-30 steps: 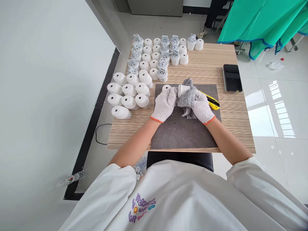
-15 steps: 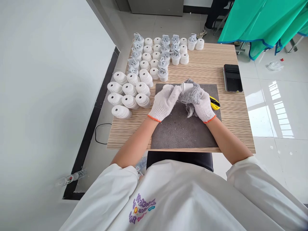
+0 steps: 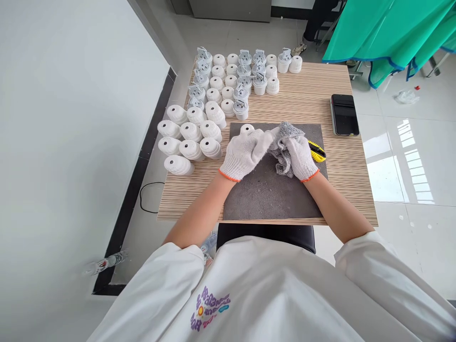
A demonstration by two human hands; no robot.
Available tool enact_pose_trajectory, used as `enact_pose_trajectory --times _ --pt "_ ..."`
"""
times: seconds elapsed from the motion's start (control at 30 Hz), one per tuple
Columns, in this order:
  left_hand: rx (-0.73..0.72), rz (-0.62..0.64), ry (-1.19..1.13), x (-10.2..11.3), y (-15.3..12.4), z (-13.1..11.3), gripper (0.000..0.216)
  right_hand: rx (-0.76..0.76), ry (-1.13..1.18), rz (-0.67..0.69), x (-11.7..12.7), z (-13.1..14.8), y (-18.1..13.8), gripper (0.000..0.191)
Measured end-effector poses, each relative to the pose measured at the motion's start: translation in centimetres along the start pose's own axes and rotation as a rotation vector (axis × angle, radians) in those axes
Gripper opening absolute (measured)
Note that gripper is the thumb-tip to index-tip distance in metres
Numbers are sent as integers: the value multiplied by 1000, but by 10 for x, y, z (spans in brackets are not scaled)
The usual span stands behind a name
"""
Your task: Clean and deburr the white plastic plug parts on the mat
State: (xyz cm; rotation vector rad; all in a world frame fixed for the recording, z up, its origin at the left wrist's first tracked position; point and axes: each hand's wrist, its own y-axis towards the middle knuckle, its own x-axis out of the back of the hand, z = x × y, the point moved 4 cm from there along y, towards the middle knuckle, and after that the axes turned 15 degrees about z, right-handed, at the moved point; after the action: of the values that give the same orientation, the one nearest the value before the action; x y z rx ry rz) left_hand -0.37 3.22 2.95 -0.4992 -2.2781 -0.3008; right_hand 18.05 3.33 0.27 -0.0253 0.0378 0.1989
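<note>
Over the dark mat (image 3: 265,197), both of my hands wear white knit gloves with orange cuffs. My left hand (image 3: 245,154) is closed on a white plastic part (image 3: 273,133); most of it is covered by fingers and cloth. Gripped in my right hand (image 3: 302,159) is a grey cloth (image 3: 285,142), bunched against the part, its loose end hanging toward the mat. A white ribbed cap (image 3: 247,128) with a dark hole shows just behind my left hand. Beside my right hand lies a yellow and black utility knife (image 3: 317,152).
Several white ribbed caps (image 3: 192,149) stand at the table's left, partly in rows. Among those farther back are grey-topped white fittings (image 3: 241,109). A black flat device (image 3: 344,115) lies at the right. Green cloth (image 3: 388,33) hangs beyond the table, near a person's leg (image 3: 317,21).
The cloth has been turned and bunched around the white part, which shows less now. My left hand has rolled slightly, uncovering the cap behind it more clearly.
</note>
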Motion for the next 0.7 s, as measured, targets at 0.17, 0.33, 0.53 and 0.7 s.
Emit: enact_pose_trajectory --times 0.17,0.33,0.53,0.7 --pt "79 -125 -283 1 0 16 68 93 -59 106 -3 0 1 35" --pt "90 -178 -392 3 1 18 68 138 -34 138 -4 -7 4 44" --pt "90 -116 -280 0 0 5 62 115 -89 82 -3 1 0 27" --pt "52 -145 -236 3 -2 -1 47 124 -110 104 -3 2 1 32"
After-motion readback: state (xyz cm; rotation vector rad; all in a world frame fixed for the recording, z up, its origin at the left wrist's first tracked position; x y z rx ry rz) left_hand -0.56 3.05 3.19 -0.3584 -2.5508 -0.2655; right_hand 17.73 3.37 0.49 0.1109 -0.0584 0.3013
